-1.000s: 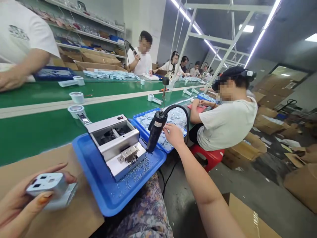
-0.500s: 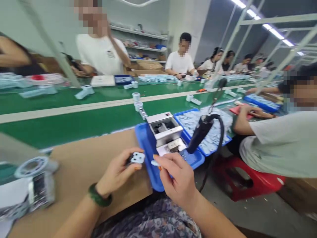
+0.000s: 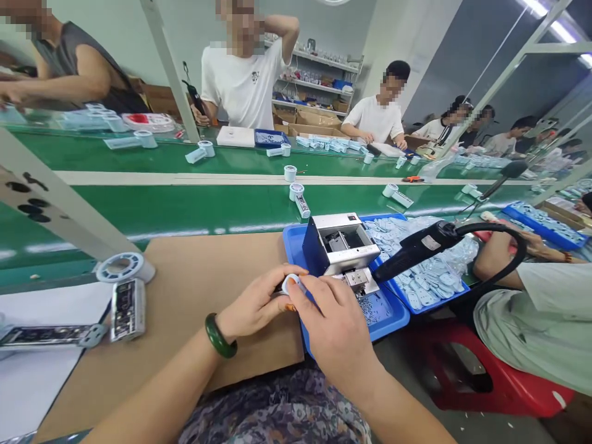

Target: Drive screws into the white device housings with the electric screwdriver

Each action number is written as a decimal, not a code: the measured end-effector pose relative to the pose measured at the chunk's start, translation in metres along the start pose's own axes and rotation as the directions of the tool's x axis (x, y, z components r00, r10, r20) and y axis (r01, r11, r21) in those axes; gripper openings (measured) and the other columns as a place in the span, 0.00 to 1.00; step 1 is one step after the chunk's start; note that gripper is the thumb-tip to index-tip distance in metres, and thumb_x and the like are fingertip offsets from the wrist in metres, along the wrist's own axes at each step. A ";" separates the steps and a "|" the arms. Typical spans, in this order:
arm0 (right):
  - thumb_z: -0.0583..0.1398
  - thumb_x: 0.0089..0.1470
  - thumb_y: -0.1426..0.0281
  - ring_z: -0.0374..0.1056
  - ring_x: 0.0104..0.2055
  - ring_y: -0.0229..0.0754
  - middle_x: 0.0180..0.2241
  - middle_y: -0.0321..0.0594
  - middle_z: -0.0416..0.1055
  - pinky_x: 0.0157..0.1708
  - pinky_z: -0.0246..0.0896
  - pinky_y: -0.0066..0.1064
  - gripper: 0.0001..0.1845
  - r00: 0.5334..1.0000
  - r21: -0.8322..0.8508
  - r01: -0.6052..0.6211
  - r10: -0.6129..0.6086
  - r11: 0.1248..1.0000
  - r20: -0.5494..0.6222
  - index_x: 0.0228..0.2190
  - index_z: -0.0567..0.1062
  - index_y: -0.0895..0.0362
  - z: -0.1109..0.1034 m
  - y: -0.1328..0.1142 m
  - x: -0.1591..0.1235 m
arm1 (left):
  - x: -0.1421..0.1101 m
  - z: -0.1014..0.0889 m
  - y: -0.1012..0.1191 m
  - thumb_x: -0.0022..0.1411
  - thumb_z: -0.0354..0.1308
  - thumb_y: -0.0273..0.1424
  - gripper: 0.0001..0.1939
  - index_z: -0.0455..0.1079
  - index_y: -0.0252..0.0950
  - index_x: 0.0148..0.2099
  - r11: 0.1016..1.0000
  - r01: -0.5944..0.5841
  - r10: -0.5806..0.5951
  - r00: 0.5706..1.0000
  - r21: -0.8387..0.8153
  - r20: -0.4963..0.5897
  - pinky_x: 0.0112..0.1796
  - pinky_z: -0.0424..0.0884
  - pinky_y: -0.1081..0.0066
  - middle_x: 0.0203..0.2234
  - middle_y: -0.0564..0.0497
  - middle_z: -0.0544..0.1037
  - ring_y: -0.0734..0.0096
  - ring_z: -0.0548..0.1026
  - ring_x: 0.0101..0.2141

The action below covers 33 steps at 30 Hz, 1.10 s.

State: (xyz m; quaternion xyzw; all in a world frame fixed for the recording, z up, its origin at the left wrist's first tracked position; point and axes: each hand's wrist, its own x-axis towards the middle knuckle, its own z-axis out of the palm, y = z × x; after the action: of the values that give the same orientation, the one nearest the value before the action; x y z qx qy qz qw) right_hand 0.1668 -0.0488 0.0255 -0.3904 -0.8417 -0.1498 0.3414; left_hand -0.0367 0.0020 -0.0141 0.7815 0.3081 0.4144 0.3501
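Observation:
My left hand [image 3: 261, 299], a green bangle on its wrist, is closed around a light-blue plastic housing that is mostly hidden by the fingers. My right hand [image 3: 335, 317] meets it there, its fingertips pinching a small light-blue end cap [image 3: 291, 282] against the end of the housing. Whether the cap sits flush cannot be seen. Just beyond both hands stands a metal screw feeder [image 3: 342, 259] in a blue tray [image 3: 296, 237] strewn with small screws. A black electric screwdriver [image 3: 411, 250] hangs over the tray's right side, apart from my hands.
Brown cardboard [image 3: 203, 265] covers the bench under my hands. At left lie two light-blue housings with exposed circuit boards, one [image 3: 128, 308] having a round ring end. A blue bin [image 3: 462, 287] of flat light-blue pieces stands right. Co-workers sit around the green conveyor [image 3: 222, 206].
My right hand has moved from beside the screwdriver to my left hand, now with a small cap brought against the housing. The view has swung left.

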 end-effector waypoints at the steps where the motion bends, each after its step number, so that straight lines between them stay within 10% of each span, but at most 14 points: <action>1: 0.58 0.70 0.76 0.70 0.46 0.50 0.48 0.47 0.83 0.44 0.70 0.43 0.17 1.000 -0.001 -0.014 0.014 1.000 -0.004 0.56 0.80 0.58 0.001 -0.001 0.001 | 0.000 0.000 0.001 0.76 0.51 0.57 0.31 0.69 0.39 0.66 1.000 -0.003 0.003 1.000 0.015 0.003 0.54 0.79 0.62 0.55 0.41 0.81 0.58 0.82 0.50; 9: 0.56 0.66 0.78 0.76 0.48 0.47 0.47 0.45 0.81 0.48 0.74 0.40 0.19 0.974 0.486 -0.173 0.221 0.856 -0.042 0.53 0.79 0.53 0.002 0.006 -0.013 | -0.008 0.008 0.000 0.75 0.56 0.55 0.26 0.74 0.39 0.58 1.000 -0.008 0.004 0.987 -0.023 -0.158 0.44 0.79 0.67 0.44 0.44 0.82 0.60 0.81 0.42; 12: 0.61 0.67 0.70 0.75 0.46 0.45 0.44 0.43 0.78 0.47 0.73 0.39 0.10 0.735 0.625 -0.321 0.603 0.712 -0.310 0.48 0.78 0.51 0.001 0.046 -0.032 | -0.009 0.010 0.000 0.74 0.57 0.54 0.25 0.74 0.37 0.53 0.973 0.068 -0.109 0.977 -0.219 -0.182 0.34 0.78 0.69 0.36 0.45 0.81 0.62 0.81 0.34; 14: 0.67 0.62 0.60 0.74 0.51 0.48 0.51 0.47 0.74 0.50 0.72 0.41 0.19 0.503 0.709 -0.349 0.761 0.612 -0.410 0.52 0.75 0.52 0.000 0.086 -0.033 | -0.007 0.009 0.000 0.73 0.57 0.56 0.26 0.73 0.37 0.52 0.938 0.098 -0.151 0.979 -0.334 -0.135 0.31 0.77 0.69 0.33 0.46 0.81 0.62 0.80 0.31; 15: 0.69 0.59 0.56 0.73 0.55 0.49 0.57 0.49 0.72 0.53 0.71 0.43 0.28 0.466 0.783 -0.335 0.815 0.524 -0.346 0.57 0.72 0.51 0.000 0.106 -0.029 | -0.005 0.007 0.000 0.72 0.57 0.56 0.26 0.73 0.37 0.51 0.928 0.116 -0.160 0.983 -0.353 -0.096 0.31 0.77 0.69 0.32 0.46 0.81 0.61 0.80 0.31; 21: 0.77 0.44 0.51 0.76 0.37 0.45 0.34 0.39 0.78 0.42 0.75 0.41 0.32 0.683 0.907 -0.330 0.729 0.261 0.039 0.45 0.79 0.55 0.005 0.176 0.008 | -0.001 -0.003 -0.003 0.74 0.58 0.52 0.19 0.77 0.44 0.52 0.944 0.157 -0.189 0.978 -0.291 -0.084 0.32 0.79 0.70 0.35 0.47 0.84 0.60 0.83 0.33; 26: 0.74 0.50 0.53 0.68 0.23 0.34 0.28 0.30 0.74 0.28 0.68 0.32 0.27 0.696 0.941 -0.253 0.718 0.225 0.016 0.47 0.78 0.53 -0.020 0.156 -0.012 | -0.010 0.006 -0.001 0.75 0.58 0.49 0.19 0.74 0.51 0.63 0.935 0.094 -0.176 0.960 -0.341 -0.218 0.31 0.80 0.70 0.34 0.49 0.83 0.61 0.82 0.33; 33: 0.75 0.53 0.60 0.66 0.21 0.32 0.25 0.25 0.70 0.24 0.63 0.28 0.19 0.741 0.981 -0.126 0.671 0.148 -0.006 0.40 0.74 0.50 -0.054 0.101 -0.006 | -0.003 0.020 0.003 0.67 0.68 0.51 0.19 0.76 0.43 0.49 0.889 0.035 -0.169 0.951 -0.456 -0.257 0.29 0.81 0.70 0.31 0.49 0.81 0.64 0.80 0.30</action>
State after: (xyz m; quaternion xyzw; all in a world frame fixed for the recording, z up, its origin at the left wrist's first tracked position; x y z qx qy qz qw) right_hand 0.2713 -0.0142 0.0584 -0.2778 -0.5095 0.3940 0.7127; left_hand -0.0203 -0.0083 -0.0210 0.5935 0.2938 0.5648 0.4923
